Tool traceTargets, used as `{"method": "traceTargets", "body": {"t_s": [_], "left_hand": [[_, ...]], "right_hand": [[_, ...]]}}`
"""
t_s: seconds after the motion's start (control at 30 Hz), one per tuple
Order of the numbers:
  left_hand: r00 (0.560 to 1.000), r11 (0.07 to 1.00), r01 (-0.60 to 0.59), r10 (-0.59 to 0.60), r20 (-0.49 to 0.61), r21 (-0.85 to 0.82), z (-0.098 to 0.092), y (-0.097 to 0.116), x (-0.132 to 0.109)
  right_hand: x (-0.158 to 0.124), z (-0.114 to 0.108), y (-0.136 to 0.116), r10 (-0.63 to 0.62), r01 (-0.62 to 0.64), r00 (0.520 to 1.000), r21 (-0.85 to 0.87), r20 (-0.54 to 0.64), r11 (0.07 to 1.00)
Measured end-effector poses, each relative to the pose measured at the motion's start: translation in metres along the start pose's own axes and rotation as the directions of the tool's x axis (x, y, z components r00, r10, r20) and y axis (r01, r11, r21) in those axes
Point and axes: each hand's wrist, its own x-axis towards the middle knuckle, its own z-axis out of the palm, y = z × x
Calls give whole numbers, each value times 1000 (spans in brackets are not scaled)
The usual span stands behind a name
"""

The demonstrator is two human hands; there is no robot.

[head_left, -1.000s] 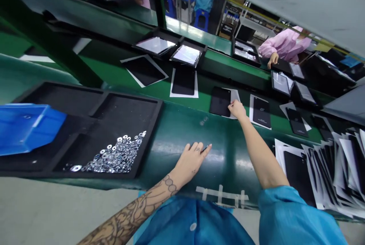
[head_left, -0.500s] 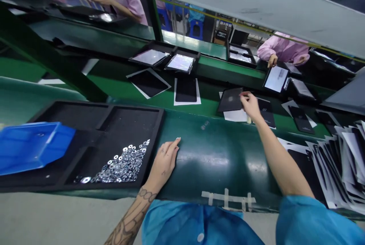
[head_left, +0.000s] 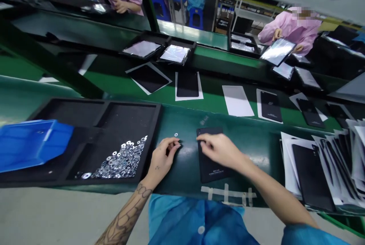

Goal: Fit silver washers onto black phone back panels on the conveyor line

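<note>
A black tablet back cover, with small holes near its top corner and pale print lower down, lies on the green work surface in front of me. My right hand reaches over it, curled fingers gripping its upper left edge. To the left, my left hand has thumb and fingertips pinched together; a tiny dark or shiny bit shows there, too small to name. Just beyond those fingertips sits one small silver ring. A heap of similar silver rings fills a corner of the black divided tray.
A blue bin rests on the tray's left side. Along the green belt lie black covers on white sheets and one bare white sheet. Covers and sheets are stacked at right. Across the belt, a person in pink holds a panel.
My right hand has brought the black cover from the belt to the work surface, leaving its white sheet bare. My left fingers have drawn into a pinch, and a loose ring shows beyond them.
</note>
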Motion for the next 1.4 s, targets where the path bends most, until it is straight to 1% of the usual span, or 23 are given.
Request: {"method": "traceTargets", "body": {"t_s": [0.03, 0.07, 0.1, 0.13, 0.17, 0.2, 0.23, 0.27, 0.3, 0.37, 0.43, 0.5, 0.67, 0.8, 0.93, 1.03, 1.13, 1.2, 1.23, 1.27, 1.3, 1.33, 1.4], "left_hand": [[999, 1000, 27, -27, 47, -5, 0, 6, 6], [994, 999, 38, -37, 105, -7, 0, 12, 14], [985, 999, 37, -36, 168, -4, 1, 18, 24], [974, 1000, 28, -28, 227, 2, 3, 24, 36], [960, 1000, 19, -20, 278, 9, 5, 30, 50], [946, 1000, 16, -21, 323, 18, 7, 34, 64], [930, 999, 22, -31, 365, 28, 11, 38, 77], [912, 999, 36, -49, 407, 40, 14, 40, 90], [891, 997, 54, -71, 448, 52, 18, 41, 102], [844, 993, 90, -113, 524, 71, 25, 40, 119], [807, 990, 106, -139, 573, 91, 30, 36, 129], [779, 987, 113, -159, 607, 113, 33, 32, 133], [724, 983, 88, -174, 668, 161, 34, 31, 143], [686, 977, 56, -188, 703, 206, 35, 34, 152], [628, 961, 21, -228, 744, 277, 38, 35, 165], [576, 943, -10, -267, 773, 334, 45, 35, 182], [497, 934, -52, -283, 820, 353, 54, 37, 200], [453, 936, -73, -276, 848, 344, 58, 39, 205], [442, 937, -81, -272, 855, 340, 58, 40, 204], [442, 937, -87, -268, 856, 338, 57, 41, 202], [455, 937, -90, -262, 851, 337, 55, 43, 198], [476, 939, -88, -253, 843, 331, 52, 43, 194], [521, 948, -67, -232, 821, 311, 45, 45, 184]], "right_hand": [[9, -10, 9, 52, -40, 997, 212, -53, 976], [17, -22, 21, 114, -60, 989, 433, -99, 899], [23, -33, 35, 173, -51, 976, 633, -132, 773], [28, -42, 51, 222, -13, 962, 788, -157, 615], [31, -48, 68, 263, 45, 947, 890, -182, 453], [32, -51, 84, 300, 112, 931, 944, -209, 310], [31, -51, 100, 332, 173, 914, 965, -232, 197], [29, -49, 115, 363, 225, 897, 967, -253, 118], [26, -45, 128, 392, 267, 879, 961, -271, 65], [20, -36, 146, 436, 326, 849, 945, -297, 9], [18, -29, 156, 460, 358, 832, 933, -311, -17], [19, -26, 161, 473, 365, 823, 931, -316, -13], [25, -24, 166, 494, 316, 808, 944, -322, 98], [26, -21, 166, 514, 300, 794, 944, -325, 135], [25, -20, 165, 507, 284, 787, 936, -351, 207], [25, -20, 164, 507, 264, 787, 935, -351, 238], [24, -21, 165, 510, 264, 793, 943, -332, 203], [25, -22, 166, 506, 268, 795, 942, -334, 201], [25, -23, 166, 501, 266, 796, 940, -340, 214], [26, -23, 166, 497, 263, 796, 937, -346, 232], [26, -24, 165, 492, 257, 798, 935, -349, 246], [27, -24, 165, 489, 253, 800, 934, -348, 251], [27, -25, 164, 485, 251, 810, 942, -330, 221]]}}
